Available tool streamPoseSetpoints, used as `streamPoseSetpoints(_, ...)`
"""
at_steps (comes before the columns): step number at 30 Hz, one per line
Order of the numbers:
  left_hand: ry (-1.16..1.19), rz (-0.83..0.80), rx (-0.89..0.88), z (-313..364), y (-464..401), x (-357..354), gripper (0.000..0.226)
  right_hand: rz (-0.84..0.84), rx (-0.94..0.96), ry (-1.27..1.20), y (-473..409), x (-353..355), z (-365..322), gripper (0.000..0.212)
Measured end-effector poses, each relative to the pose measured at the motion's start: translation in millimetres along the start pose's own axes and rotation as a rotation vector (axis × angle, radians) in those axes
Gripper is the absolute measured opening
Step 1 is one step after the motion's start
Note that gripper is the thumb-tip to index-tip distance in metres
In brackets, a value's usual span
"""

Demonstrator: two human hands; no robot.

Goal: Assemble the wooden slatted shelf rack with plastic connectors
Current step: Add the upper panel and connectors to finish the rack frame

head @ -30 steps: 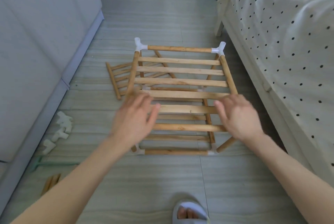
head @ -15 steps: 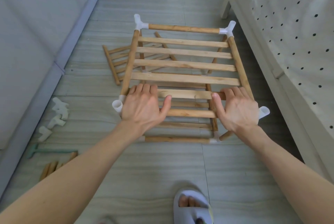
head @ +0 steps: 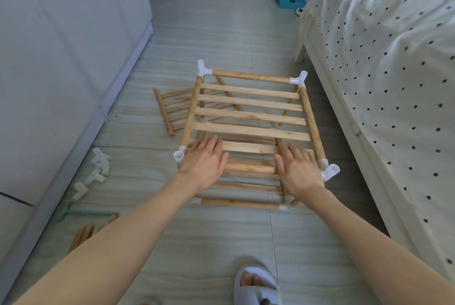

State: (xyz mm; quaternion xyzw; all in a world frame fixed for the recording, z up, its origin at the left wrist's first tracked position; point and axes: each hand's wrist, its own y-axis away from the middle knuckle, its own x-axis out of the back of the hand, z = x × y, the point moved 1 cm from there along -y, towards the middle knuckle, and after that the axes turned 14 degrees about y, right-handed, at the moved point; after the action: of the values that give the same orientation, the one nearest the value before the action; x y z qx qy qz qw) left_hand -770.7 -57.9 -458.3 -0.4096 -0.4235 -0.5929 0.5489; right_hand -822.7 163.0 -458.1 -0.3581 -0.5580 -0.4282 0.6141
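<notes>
Evidently to seat the joints, the left hand (head: 203, 160) and right hand (head: 296, 171) lie flat, fingers straight and grasping nothing, on the near slats of the shelf rack (head: 251, 114), mid-floor (head: 221, 34) beside the bed (head: 381, 58).

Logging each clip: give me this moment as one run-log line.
left hand: flat on top panel | right hand: flat on same panel | spare connectors: on floor, left | loose panel: on floor behind
</notes>
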Motion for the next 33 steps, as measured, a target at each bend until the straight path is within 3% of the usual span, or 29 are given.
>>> streamPoseSetpoints(4,-0.028,-0.142,-0.075,-3.9,35.4,7.7,0.049,-0.119,0.260,0.096,41.6,11.9,-54.6,0.059)
streamPoseSetpoints(10,0.230,-0.025,-0.120,-36.4,116.4,7.9,0.041,-0.384,0.609,0.164,72.1,43.6,-128.6,0.055)
streamPoseSetpoints(13,0.272,-0.057,0.075,-77.6,156.6,-8.4,0.046,-0.552,0.686,0.290,64.2,50.7,-164.4,0.057)
streamPoseSetpoints(18,0.333,-0.125,0.380,-151.9,218.8,-47.4,0.051,-0.585,0.727,0.308,38.9,27.1,-239.8,0.052)
streamPoseSetpoints(22,0.362,0.081,0.373,-186.6,261.8,-69.2,0.055,-0.654,0.727,0.180,35.4,-35.8,-302.7,0.053)
streamPoseSetpoints(24,0.482,0.116,0.595,-208.2,280.8,-89.2,0.056,-0.701,0.717,0.105,39.9,-73.5,-321.3,0.053)
streamPoseSetpoints(27,0.513,-0.039,0.926,-239.0,300.9,-128.1,0.065,-0.734,0.728,0.098,52.2,-122.5,-332.1,0.056)
streamPoseSetpoints(33,0.445,-0.106,1.024,-257.0,295.6,-160.1,0.086,-0.680,0.717,0.137,65.8,-172.9,-322.1,0.063)
